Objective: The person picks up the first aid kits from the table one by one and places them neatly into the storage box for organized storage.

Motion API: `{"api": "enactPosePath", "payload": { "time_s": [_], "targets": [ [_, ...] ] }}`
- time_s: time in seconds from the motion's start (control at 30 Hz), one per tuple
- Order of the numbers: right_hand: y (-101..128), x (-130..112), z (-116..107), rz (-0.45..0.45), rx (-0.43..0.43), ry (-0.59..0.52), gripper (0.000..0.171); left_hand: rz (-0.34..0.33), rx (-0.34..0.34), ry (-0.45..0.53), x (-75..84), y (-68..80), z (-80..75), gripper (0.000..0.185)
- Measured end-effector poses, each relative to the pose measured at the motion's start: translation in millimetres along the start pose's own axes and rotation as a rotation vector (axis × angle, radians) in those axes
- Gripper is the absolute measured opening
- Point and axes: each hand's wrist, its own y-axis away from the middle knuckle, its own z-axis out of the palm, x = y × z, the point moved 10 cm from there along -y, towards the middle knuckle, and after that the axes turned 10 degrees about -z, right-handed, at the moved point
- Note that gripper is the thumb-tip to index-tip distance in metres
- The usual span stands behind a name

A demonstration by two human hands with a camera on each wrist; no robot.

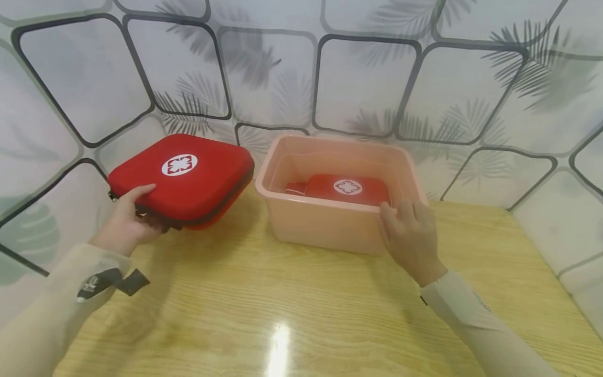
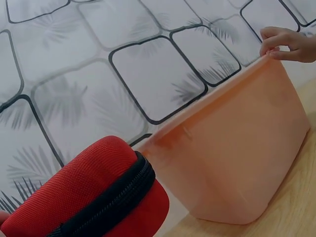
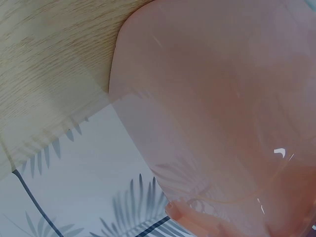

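Observation:
In the head view my left hand [image 1: 134, 220] grips a red zippered first-aid case [image 1: 207, 178] by its near left corner, thumb on top. The case has a white oval emblem and is held tilted above the table, left of a pink plastic bin [image 1: 325, 222]. My right hand [image 1: 411, 238] holds the bin's near right rim, fingers curled over it. A smaller red pouch [image 1: 367, 192] with a similar emblem lies inside the bin. The left wrist view shows the case's black zipper band [image 2: 113, 202] close up, with the bin [image 2: 237, 148] beyond it.
The bin stands on a light wood table [image 1: 245, 309] near its back edge. Behind and at both sides rises a wall [image 1: 367, 84] with a leaf and grid pattern. A small red item [image 1: 295, 188] lies left of the pouch in the bin.

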Motion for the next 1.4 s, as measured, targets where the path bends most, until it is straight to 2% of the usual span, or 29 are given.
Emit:
{"api": "enactPosePath", "payload": {
  "time_s": [0.23, 0.33, 0.57, 0.7, 0.9, 1.0, 1.13, 1.27, 1.4],
  "targets": [
    [-0.3, 0.6, -1.0, -0.005, 0.006, 0.000, 0.026, -0.023, -0.009, -0.012, 3.3, 1.0, 10.0, 0.071],
    [-0.4, 1.0, -0.9, -0.007, 0.004, 0.000, 0.026, -0.034, -0.018, -0.010, -0.6, 3.9, 16.6, 0.071],
    [-1.0, 2.4, -1.4, -0.006, 0.012, -0.004, 0.025, -0.105, -0.022, 0.000, -10.9, 8.6, 39.3, 0.072],
    [-0.6, 2.5, 0.1, 0.001, 0.004, -0.010, 0.026, -0.078, -0.022, -0.042, -18.4, 14.9, 53.8, 0.078],
    [-1.0, 1.7, 2.0, -0.001, -0.019, -0.013, 0.026, 0.000, 0.028, -0.221, -19.3, 28.0, 73.6, 0.073],
    [-1.4, 0.7, 1.8, -0.006, -0.020, -0.010, 0.025, 0.040, 0.056, -0.325, -8.7, 33.3, 81.5, 0.076],
    [-1.4, -0.3, 0.2, -0.014, -0.006, 0.000, 0.023, 0.087, 0.104, -0.454, 19.4, 33.8, 87.4, 0.089],
    [-0.8, -0.5, -0.7, -0.017, 0.004, 0.006, 0.023, 0.138, 0.118, -0.547, 48.8, 33.1, 92.4, 0.098],
    [-0.7, -0.5, -0.6, -0.016, 0.000, 0.004, 0.024, 0.152, 0.132, -0.621, 65.2, 35.9, 96.0, 0.101]
  ]
}}
